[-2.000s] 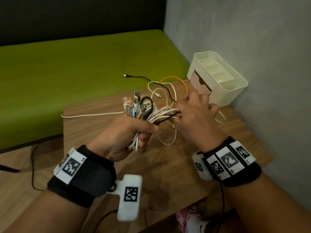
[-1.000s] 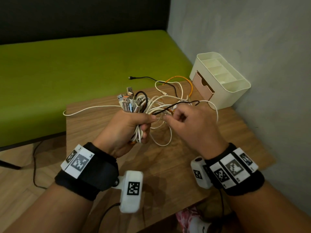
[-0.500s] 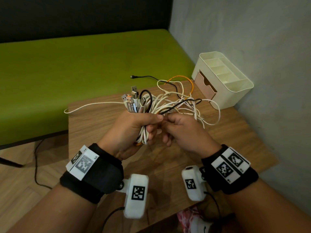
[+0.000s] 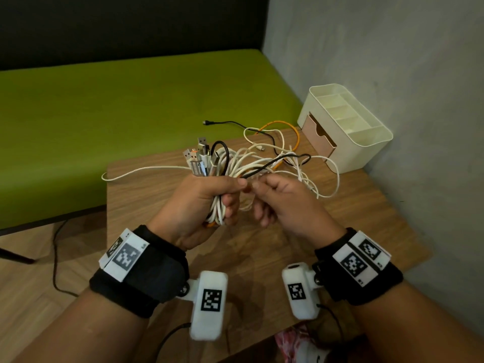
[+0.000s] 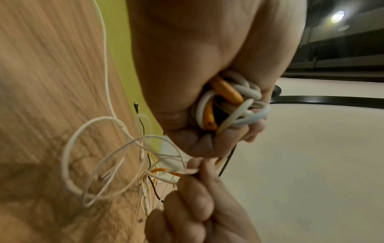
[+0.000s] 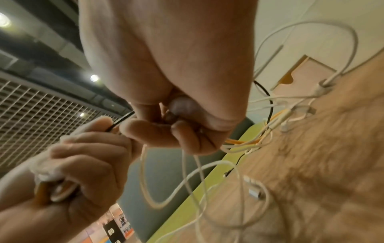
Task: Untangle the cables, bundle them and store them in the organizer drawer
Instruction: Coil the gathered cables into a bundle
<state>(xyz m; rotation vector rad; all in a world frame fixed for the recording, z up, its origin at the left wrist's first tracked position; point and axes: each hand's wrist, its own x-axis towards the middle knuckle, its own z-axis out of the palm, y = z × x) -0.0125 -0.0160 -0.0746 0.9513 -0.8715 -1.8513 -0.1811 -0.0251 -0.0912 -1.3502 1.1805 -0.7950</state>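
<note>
Nearest to me, my two wrists carry black bands with white marker tags, and a white camera block [image 4: 208, 305] hangs off each. Just past them my left hand [image 4: 195, 205] is fisted round the bundle of cables [image 4: 222, 166], its fingers [image 5: 220, 141] curled tight over white and orange loops; a cluster of USB plugs [image 4: 199, 158] sticks up out of the top of the fist. My right hand [image 4: 285, 203] sits right beside it, thumb and fingers [image 6: 145, 129] pinched together on strands leading out of the bundle, a black cable [image 4: 264, 169] among them; exactly how many strands are in that pinch I cannot tell.

Both hands hang above the wooden worktop [image 4: 275, 258]. Loose white loops [image 4: 324, 184] sag from the pinch down to the wood on the right side, and one long white strand [image 4: 136, 171] trails off to the left edge. Further back an orange cable [image 4: 290, 129] arcs over the far edge, with a black lead and its small plug [image 4: 207, 122] running out over the green bench [image 4: 131, 106] behind.

At the far right corner, against the grey wall [image 4: 392, 61], stands the cream organizer [image 4: 345, 127] with divided trays on top; its pinkish drawer [image 4: 318, 137] is pulled partly out, facing the tangle. The slack loops lie between my hands and that drawer. A dark cord [image 4: 55, 258] runs over the wooden floor at left.
</note>
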